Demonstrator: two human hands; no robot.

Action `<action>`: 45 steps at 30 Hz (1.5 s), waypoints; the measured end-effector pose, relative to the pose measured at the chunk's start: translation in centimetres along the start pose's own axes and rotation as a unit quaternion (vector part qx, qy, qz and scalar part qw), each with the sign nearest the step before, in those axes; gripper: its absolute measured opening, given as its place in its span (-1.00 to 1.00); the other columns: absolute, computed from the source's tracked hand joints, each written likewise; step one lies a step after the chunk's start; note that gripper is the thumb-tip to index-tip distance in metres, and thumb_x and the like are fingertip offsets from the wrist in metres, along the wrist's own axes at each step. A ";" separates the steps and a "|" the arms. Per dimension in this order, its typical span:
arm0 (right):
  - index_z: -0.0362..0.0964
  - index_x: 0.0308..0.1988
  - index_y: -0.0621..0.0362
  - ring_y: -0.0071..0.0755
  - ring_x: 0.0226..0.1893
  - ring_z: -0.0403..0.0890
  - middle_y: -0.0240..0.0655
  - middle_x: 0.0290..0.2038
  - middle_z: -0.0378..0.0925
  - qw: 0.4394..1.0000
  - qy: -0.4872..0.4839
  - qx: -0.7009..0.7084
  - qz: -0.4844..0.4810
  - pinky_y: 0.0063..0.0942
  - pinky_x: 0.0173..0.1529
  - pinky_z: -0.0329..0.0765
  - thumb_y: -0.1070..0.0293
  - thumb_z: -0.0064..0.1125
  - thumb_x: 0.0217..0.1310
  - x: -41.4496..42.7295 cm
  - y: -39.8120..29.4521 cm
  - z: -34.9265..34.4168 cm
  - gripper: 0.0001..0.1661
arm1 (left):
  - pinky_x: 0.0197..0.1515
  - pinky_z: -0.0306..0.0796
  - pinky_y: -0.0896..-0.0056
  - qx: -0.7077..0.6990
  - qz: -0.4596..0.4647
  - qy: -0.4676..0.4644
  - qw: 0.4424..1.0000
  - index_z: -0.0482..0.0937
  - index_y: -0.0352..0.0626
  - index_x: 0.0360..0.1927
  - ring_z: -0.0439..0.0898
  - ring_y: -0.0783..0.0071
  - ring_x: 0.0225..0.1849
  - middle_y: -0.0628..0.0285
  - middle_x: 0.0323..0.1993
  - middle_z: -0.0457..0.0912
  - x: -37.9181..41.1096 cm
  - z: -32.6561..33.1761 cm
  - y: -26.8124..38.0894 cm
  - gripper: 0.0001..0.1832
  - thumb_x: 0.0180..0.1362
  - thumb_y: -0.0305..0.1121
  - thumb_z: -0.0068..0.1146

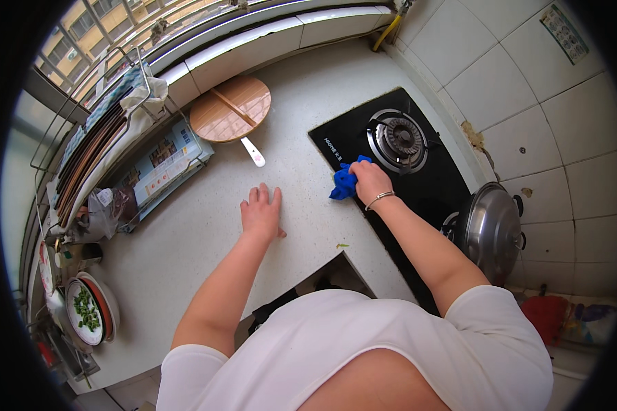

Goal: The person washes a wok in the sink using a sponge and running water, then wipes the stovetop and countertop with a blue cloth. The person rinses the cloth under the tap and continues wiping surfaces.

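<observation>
My right hand (371, 181) grips a crumpled blue cloth (344, 184) at the left edge of the black gas stove (334, 126). Part of the cloth lies over the pale countertop (298, 169) beside the stove. A bracelet circles my right wrist. My left hand (261, 211) rests on the countertop, fingers spread, holding nothing. Beyond it lies a white handle (254, 154) with a flower print, its other end hidden under a round wooden lid (231, 109). A small green and orange scrap (342, 245) lies near the counter's front edge.
A lidded steel pot (491, 226) sits on the stove's near burner, close to my right arm. The far burner (403, 134) is bare. At the left stand a wire rack (149, 82), a flat box (167, 164) and stacked bowls with chopped greens (86, 311). A yellow hose (387, 32) runs at the back corner.
</observation>
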State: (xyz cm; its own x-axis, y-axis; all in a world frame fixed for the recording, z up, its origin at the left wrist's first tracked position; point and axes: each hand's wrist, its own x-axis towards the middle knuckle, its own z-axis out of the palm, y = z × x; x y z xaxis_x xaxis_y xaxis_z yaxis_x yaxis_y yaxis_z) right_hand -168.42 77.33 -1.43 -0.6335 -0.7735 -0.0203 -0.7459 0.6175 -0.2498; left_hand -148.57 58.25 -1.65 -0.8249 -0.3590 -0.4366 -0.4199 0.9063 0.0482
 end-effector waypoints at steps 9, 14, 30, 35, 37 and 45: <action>0.17 0.23 0.13 0.18 0.37 0.01 0.08 0.34 0.02 0.992 -0.043 0.006 0.121 -0.14 0.38 0.11 0.06 0.23 0.10 6.0 1.4 3.7 -0.22 | 0.20 0.24 0.03 0.001 -0.001 0.010 1.000 0.12 0.09 0.37 0.11 0.03 0.37 0.01 0.38 0.09 -0.1 0.2 0.2 0.22 -0.47 -0.06 0.59; 0.16 0.27 0.09 0.09 0.37 0.05 -0.01 0.36 0.03 0.991 -0.080 -0.006 0.102 -0.22 0.40 0.09 0.01 0.13 0.17 12.1 3.0 2.7 -0.24 | 0.19 0.26 0.03 0.005 0.004 0.042 0.999 0.14 0.09 0.36 0.15 0.03 0.35 0.02 0.36 0.11 0.0 1.4 -0.2 0.22 -0.49 -0.07 0.60; 0.46 -0.25 0.00 -0.15 -0.10 0.49 -0.34 -0.22 0.51 0.990 0.040 0.127 0.047 -0.26 -0.02 0.48 0.56 0.15 -0.05 -2.0 -1.4 2.0 -0.72 | 0.20 0.24 0.06 0.008 -0.008 -0.018 1.000 0.10 0.09 0.39 0.09 0.05 0.39 0.03 0.40 0.06 -0.2 -0.8 0.7 0.21 -0.41 -0.09 0.58; 0.48 -0.19 0.03 -0.02 -0.12 0.53 -0.20 -0.20 0.54 0.982 0.081 0.082 0.149 -0.15 -0.05 0.49 0.51 0.09 0.03 -2.3 3.5 -3.2 -0.73 | 0.19 0.26 0.06 0.003 0.003 0.004 1.000 0.12 0.09 0.38 0.11 0.05 0.38 0.03 0.38 0.09 -0.1 -0.1 0.2 0.20 -0.42 -0.07 0.58; 0.49 -0.15 0.02 -0.01 -0.07 0.54 -0.17 -0.16 0.55 0.970 0.070 0.046 0.229 -0.17 -0.02 0.50 0.45 0.11 0.06 -2.9 8.0 -4.1 -0.72 | 0.19 0.27 0.06 0.006 0.008 0.006 1.000 0.12 0.10 0.38 0.11 0.05 0.37 0.04 0.38 0.10 -0.1 0.2 0.0 0.20 -0.42 -0.06 0.57; 0.31 0.12 0.01 0.05 0.09 0.47 -0.08 0.11 0.43 0.921 -0.011 0.050 0.385 -0.15 0.16 0.44 0.48 0.04 0.08 -3.5 15.2 0.3 -0.46 | 0.19 0.26 0.05 0.004 0.009 0.009 1.000 0.13 0.11 0.37 0.12 0.05 0.37 0.04 0.38 0.10 0.0 0.4 0.0 0.19 -0.43 -0.07 0.58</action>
State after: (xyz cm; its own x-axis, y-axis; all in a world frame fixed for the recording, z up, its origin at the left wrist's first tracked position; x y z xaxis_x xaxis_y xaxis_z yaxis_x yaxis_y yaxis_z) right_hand -177.47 89.40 -5.42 -0.9620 -0.1149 -0.2475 -0.0535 0.9688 -0.2420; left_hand -148.44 58.34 -2.00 -0.8395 -0.3460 -0.4190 -0.4013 0.9147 0.0487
